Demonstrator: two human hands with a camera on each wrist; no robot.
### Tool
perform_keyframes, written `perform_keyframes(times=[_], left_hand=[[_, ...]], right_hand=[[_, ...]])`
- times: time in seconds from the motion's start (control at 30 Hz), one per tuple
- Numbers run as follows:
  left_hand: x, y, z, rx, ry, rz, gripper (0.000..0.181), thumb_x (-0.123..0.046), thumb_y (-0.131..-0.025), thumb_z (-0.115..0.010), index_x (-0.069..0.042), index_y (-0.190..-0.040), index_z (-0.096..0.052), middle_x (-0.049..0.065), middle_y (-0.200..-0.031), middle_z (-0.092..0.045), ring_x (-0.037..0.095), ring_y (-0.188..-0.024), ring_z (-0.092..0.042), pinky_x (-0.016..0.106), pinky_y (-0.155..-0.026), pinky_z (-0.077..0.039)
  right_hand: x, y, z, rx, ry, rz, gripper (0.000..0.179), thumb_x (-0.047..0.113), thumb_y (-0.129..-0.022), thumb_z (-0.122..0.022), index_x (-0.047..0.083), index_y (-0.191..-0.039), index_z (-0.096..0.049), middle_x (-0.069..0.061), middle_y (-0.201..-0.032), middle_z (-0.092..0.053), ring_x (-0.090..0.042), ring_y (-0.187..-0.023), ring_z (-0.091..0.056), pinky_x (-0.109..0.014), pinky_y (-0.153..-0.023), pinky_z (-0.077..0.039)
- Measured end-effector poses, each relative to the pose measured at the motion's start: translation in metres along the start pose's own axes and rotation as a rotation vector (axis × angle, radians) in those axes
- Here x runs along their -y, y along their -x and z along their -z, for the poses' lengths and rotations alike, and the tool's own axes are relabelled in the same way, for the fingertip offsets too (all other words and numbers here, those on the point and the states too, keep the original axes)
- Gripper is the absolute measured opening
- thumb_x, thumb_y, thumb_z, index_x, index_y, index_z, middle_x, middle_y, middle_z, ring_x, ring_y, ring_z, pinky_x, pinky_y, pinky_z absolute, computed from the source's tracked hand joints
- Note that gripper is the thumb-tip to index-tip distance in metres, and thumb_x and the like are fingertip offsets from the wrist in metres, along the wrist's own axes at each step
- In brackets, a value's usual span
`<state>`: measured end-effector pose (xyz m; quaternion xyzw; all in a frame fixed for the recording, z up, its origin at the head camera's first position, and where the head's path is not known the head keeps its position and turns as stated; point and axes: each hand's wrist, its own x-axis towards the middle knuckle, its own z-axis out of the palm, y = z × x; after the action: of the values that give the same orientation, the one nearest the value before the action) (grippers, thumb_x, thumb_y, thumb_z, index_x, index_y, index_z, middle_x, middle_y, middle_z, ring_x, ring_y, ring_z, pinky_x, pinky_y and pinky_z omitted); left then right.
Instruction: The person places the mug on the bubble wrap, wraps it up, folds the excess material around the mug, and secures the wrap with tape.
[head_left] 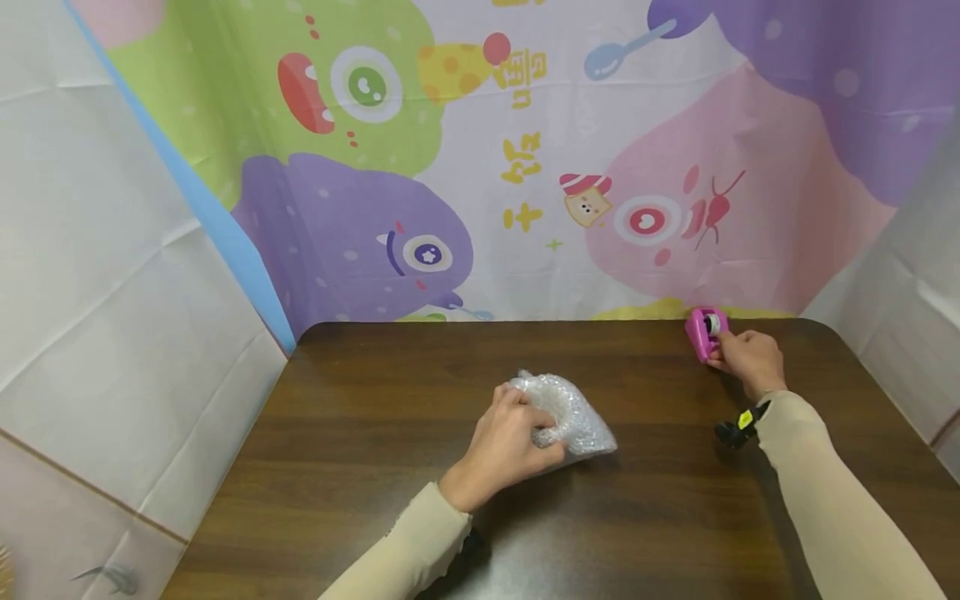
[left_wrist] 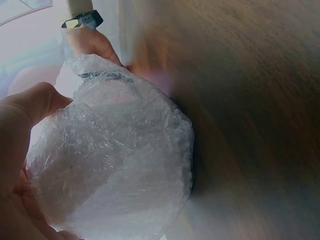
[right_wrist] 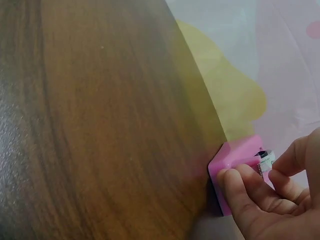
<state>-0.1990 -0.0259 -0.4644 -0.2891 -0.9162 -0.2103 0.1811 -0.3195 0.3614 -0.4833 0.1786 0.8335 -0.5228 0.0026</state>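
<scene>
A bundle in clear bubble wrap (head_left: 573, 421) rests on the table, rounded on top and tapering to a flat corner at the right. My left hand (head_left: 510, 442) grips it from the left, fingers over the top and thumb along the near side. Up close in the left wrist view, the bubble wrap (left_wrist: 120, 155) fills much of the frame; what it encloses is hidden. At the far right edge stands a pink tape dispenser (head_left: 702, 335) with a small roll. My right hand (head_left: 750, 360) holds it with curled fingers. In the right wrist view, the fingertips lie against the dispenser (right_wrist: 240, 152) beside its roll.
The dark wooden table (head_left: 360, 400) ends at a hanging cloth (head_left: 525, 275) printed with cartoon monsters. Pale sheets (head_left: 112, 275) hang at both sides. A black strap with a yellow tag (head_left: 745, 419) is on the right wrist.
</scene>
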Motion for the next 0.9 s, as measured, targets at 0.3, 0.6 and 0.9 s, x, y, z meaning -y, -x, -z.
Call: perform_keyframes(times=[0.3,0.6,0.9], left_hand=[[-0.001,0.001,-0.002,-0.016,0.011,-0.017,0.012,-0.033,-0.072,-0.083,-0.023,-0.071,-0.075,-0.011,-0.068,-0.065,0.016,-0.086,-0.053,0.038,-0.101,-0.046],[0.001,0.001,0.0,-0.02,0.015,-0.028,0.012,-0.032,-0.073,-0.082,-0.021,-0.074,-0.078,-0.01,-0.07,-0.067,0.017,-0.086,-0.053,0.039,-0.1,-0.047],[0.001,0.0,0.0,-0.024,0.027,-0.041,0.011,-0.03,-0.073,-0.081,-0.02,-0.071,-0.075,-0.01,-0.067,-0.065,0.017,-0.084,-0.054,0.04,-0.1,-0.046]], right_hand=[[-0.011,0.002,0.0,-0.071,0.106,0.042,0.041,0.039,-0.105,-0.048,0.0,-0.104,-0.059,0.009,-0.073,-0.072,0.002,-0.067,-0.069,-0.009,-0.063,-0.052],[-0.009,0.009,-0.001,-0.056,-0.218,-0.064,0.041,0.035,-0.104,-0.052,-0.004,-0.118,-0.057,0.013,-0.073,-0.067,0.001,-0.066,-0.07,-0.02,-0.071,-0.06],[-0.006,0.021,0.01,0.092,-0.488,-0.232,0.032,0.03,-0.105,-0.055,-0.001,-0.109,-0.054,-0.003,-0.068,-0.07,-0.015,-0.062,-0.074,-0.033,-0.068,-0.064]])
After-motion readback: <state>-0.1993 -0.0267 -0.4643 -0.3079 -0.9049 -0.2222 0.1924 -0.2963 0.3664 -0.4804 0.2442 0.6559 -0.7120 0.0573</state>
